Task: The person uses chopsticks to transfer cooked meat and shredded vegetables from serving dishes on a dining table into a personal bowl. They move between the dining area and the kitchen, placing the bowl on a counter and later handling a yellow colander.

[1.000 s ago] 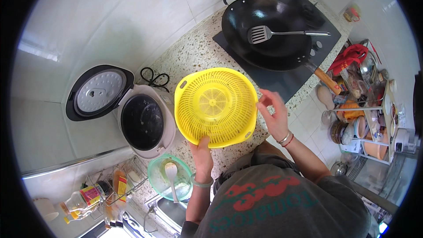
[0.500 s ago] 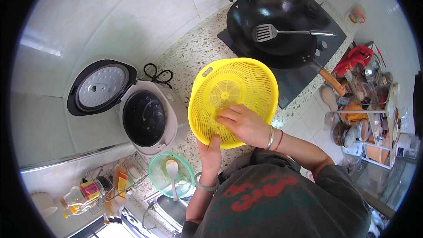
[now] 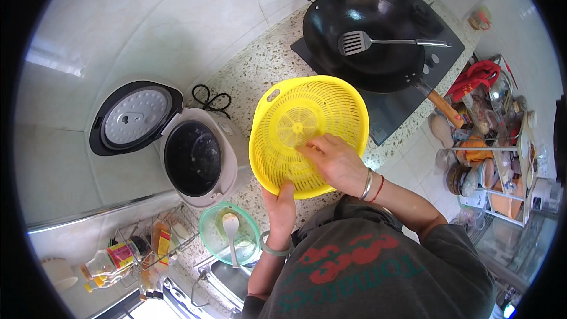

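Observation:
A yellow plastic colander (image 3: 325, 106) is tilted in front of me, its slotted inside facing up. My left hand (image 3: 280, 208) grips its near rim, thumb over the edge and the other fingers hidden beneath. Inside the bowl, my right hand (image 3: 341, 168) has its fingertips drawn together close to the slotted wall beside the round bottom grid. Whatever those fingers hold, if anything, is too small or hidden to make out. A few tiny specks show on the colander's wall.
Left of the colander stands a rice cooker (image 3: 229, 165) with its lid up. Nearer, a green basin (image 3: 207, 218) holds a rice paddle (image 3: 231, 236). Far right, a black wok (image 3: 331, 18) with a slotted spatula (image 3: 393, 42) sits on the stove. Bottles (image 3: 109, 263) fill a wire rack.
My right hand has shifted slightly right and toward me inside the colander. The colander has moved a little to the left, with my left hand still on its rim.

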Tool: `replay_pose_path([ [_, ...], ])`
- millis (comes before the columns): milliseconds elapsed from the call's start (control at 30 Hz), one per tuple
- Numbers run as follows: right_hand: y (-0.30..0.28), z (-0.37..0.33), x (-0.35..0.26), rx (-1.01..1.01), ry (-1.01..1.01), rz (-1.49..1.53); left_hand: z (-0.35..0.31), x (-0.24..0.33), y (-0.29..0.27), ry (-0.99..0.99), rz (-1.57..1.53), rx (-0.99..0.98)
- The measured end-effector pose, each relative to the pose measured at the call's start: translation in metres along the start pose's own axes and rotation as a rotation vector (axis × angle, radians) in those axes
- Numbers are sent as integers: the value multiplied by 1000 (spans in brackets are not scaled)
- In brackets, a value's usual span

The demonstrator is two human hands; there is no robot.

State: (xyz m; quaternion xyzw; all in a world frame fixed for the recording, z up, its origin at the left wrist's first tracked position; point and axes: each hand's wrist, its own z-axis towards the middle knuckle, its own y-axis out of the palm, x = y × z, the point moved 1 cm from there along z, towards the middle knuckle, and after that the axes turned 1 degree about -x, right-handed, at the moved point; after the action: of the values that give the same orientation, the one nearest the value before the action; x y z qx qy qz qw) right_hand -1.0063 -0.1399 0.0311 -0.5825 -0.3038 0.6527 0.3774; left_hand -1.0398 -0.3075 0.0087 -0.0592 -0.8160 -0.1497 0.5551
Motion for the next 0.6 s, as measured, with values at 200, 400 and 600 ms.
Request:
replay_pose_path([
  [200, 3, -5, 11, -30, -43, 39, 4, 1, 0, -66, -1, -40],
  [400, -6, 9, 0, 67, 13, 48, 7, 3, 8, -45, 11, -70],
  [600, -1, 14, 5, 62, -30, 29, 11, 8, 11, -109, 7, -113],
])
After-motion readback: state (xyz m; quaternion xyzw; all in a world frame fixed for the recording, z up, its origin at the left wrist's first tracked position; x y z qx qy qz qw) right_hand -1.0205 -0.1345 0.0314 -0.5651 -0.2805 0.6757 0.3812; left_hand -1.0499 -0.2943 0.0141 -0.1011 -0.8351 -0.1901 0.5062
